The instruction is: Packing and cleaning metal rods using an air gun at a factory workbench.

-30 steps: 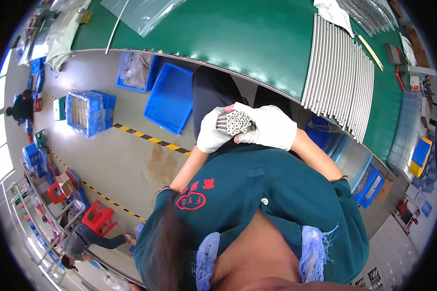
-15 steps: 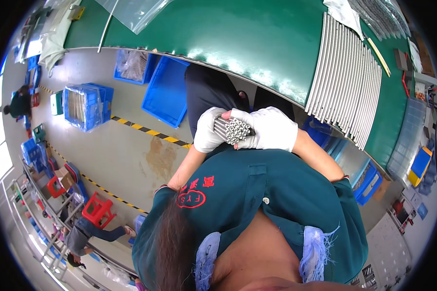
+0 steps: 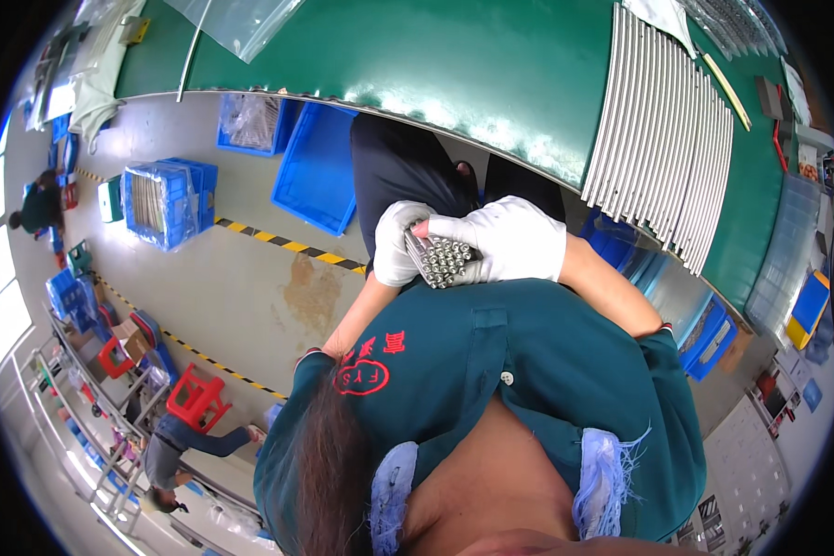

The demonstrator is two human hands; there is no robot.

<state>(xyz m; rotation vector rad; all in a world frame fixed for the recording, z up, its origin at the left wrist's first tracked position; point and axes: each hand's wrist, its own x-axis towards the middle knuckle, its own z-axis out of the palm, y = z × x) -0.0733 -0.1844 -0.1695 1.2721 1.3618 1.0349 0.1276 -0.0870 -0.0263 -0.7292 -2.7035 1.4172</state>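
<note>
Grip of left hand (image 3: 396, 246) and right hand (image 3: 519, 239), closed round metal tubes (image 3: 443, 259), sits clear of table edge (image 3: 473, 132)

Dark green shirt (image 3: 574, 361), white gloves (image 3: 524, 241), dark trousers (image 3: 394, 167)

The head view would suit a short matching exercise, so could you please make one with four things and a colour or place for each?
Things:
1. Bundle of tubes
2. Row of tubes
3. Gloves
4. Stool

Colours and places:
A. Red
B. Laid side by side on the green table
C. White
D. Held between the left hand and the right hand

Right pairs: 1-D, 2-B, 3-C, 4-A
</note>
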